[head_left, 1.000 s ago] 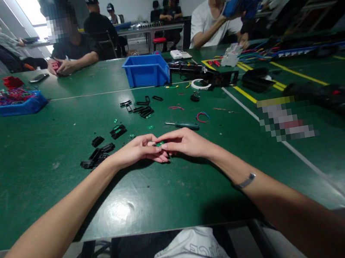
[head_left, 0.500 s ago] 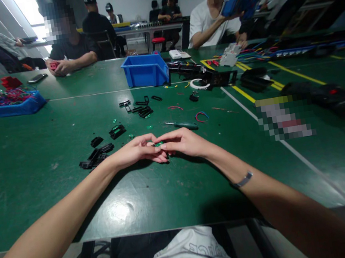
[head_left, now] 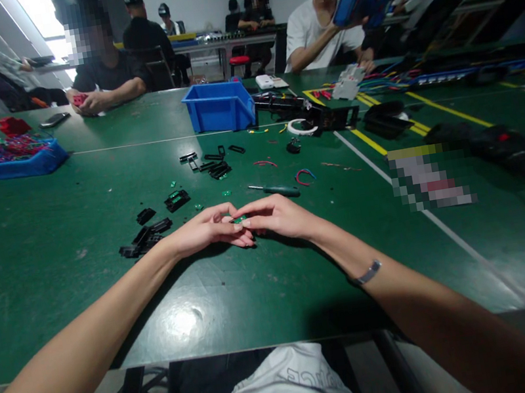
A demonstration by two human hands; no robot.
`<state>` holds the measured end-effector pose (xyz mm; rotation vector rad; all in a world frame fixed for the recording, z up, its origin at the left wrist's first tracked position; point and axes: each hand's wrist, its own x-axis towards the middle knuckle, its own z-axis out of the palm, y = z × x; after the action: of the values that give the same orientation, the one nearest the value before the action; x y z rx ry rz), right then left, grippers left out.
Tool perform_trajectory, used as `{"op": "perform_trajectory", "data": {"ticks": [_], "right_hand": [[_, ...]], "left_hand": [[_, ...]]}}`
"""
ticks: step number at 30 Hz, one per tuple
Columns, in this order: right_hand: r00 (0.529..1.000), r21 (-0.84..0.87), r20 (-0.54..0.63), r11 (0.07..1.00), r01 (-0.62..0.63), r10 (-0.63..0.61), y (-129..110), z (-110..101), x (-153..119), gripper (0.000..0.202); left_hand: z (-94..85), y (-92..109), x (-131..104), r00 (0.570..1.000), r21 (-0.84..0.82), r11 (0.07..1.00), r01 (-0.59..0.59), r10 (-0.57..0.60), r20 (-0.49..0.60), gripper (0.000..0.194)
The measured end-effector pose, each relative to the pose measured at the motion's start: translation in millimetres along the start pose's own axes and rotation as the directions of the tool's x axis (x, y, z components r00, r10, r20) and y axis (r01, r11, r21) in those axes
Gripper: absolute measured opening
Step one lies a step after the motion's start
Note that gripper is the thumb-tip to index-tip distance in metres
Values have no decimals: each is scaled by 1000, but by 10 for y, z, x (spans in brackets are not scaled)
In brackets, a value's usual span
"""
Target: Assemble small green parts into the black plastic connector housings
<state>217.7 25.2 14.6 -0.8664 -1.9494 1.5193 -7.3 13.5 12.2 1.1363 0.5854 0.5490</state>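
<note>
Between my two hands is a small green circuit board [head_left: 239,220], mostly covered by fingers. My left hand [head_left: 208,229] is closed on it from the left, with the lower fingers curled beneath. My right hand [head_left: 278,216] pinches its right side with thumb and forefinger. Black plastic housings [head_left: 145,237] lie in a pile left of my left hand. Just beyond them is a black housing with green inside [head_left: 177,200]. A screwdriver [head_left: 281,191] with a green handle rests behind my right hand. Small green pieces [head_left: 227,193] are scattered on the table past my fingers.
Black frames [head_left: 218,169] lie farther out, before a blue bin [head_left: 219,110]. A red and blue wire loop [head_left: 306,177] is to the right. At far left, a blue tray [head_left: 33,165] holds wires. Two people sit across the green table [head_left: 85,304].
The view has shifted very slightly. Both hands keep the same hold on the green circuit board.
</note>
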Motion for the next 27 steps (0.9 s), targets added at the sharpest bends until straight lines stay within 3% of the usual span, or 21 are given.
{"op": "perform_trajectory", "data": {"ticks": [27], "right_hand": [[1000, 59, 14, 998, -5, 4, 9, 6, 4, 38]], "left_hand": [[-4, 3, 2, 1000, -5, 1000, -8, 8, 3, 22]]}}
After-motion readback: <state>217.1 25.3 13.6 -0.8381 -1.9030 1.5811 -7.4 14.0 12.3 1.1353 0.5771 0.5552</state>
